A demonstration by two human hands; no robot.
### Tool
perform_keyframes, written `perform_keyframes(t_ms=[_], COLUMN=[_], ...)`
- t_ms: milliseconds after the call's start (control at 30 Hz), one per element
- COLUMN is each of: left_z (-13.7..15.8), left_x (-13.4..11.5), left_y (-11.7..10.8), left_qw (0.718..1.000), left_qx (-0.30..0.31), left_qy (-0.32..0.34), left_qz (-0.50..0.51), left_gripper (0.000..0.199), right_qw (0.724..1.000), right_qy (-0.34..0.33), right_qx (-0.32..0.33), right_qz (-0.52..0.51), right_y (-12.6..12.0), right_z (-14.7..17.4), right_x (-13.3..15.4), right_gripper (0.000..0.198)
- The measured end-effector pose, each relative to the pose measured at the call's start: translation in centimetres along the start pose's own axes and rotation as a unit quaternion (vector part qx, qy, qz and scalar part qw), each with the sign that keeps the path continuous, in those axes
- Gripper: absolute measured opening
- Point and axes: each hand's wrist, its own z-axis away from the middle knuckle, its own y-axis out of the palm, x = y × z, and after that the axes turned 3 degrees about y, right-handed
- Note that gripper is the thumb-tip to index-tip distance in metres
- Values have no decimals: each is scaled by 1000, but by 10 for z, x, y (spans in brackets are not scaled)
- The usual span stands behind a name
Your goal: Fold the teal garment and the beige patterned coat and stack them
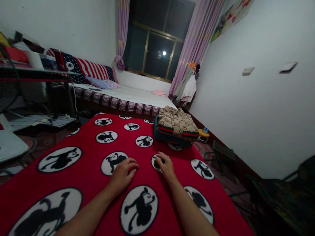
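Observation:
A red cloth (86, 178) printed with white ovals and black figures covers the surface in front of me. My left hand (123, 172) rests on it left of the middle, palm down, fingers loosely bent and holding nothing. To its right my right hand (166, 165) lies on the same cloth over a white oval, its fingers a little curved and nothing in them. A gap of red cloth separates the two hands. Beyond my right hand sits a folded beige patterned garment (176, 120) with a green and red stripe, stacked on dark teal folded cloth (158, 132).
A bed (137, 93) with a flag-patterned cushion (92, 69) stands under the window. On the left is a cluttered desk (36, 73). A folding stool (221, 150) and a dark chair (290, 196) stand at the right, by the wall. Clothes (188, 87) hang beside the curtain.

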Motion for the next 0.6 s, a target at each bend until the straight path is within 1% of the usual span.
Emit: perform_keyframes(t_ms=[33,100,167,267,300,367,467,533,600], left_z=[1,4,5,-9,-19,-48,-105,-145,-180], left_x=[0,-1,-5,-23,-32,-55,-93,-113,-126], left_y=[1,2,5,10,12,16,25,35,50], left_qw=[1000,1000,997,988,984,974,958,941,920], left_qx=[-2,-20,-50,-67,-65,-67,-76,-69,-49], left_qy=[6,20,43,112,139,187,235,270,305], left_qz=[-2,-10,-31,-80,-93,-112,-147,-192,-241], left_gripper=[23,24,28,46,52,57,62,72,84], right_qw=[998,984,961,921,910,889,849,822,801], right_qy=[11,42,79,127,137,149,157,158,161], right_qx=[-23,-69,-118,-180,-198,-238,-313,-350,-368], right_qz=[-57,-158,-237,-321,-337,-361,-396,-421,-443], right_y=[-2,-6,-8,-12,-13,-18,-31,-40,-47], right_z=[-2,-4,-5,-7,-9,-11,-13,-14,-15], right_x=[0,-1,-2,-5,-6,-7,-12,-17,-22], right_gripper=[31,36,39,44,45,46,43,39,36])
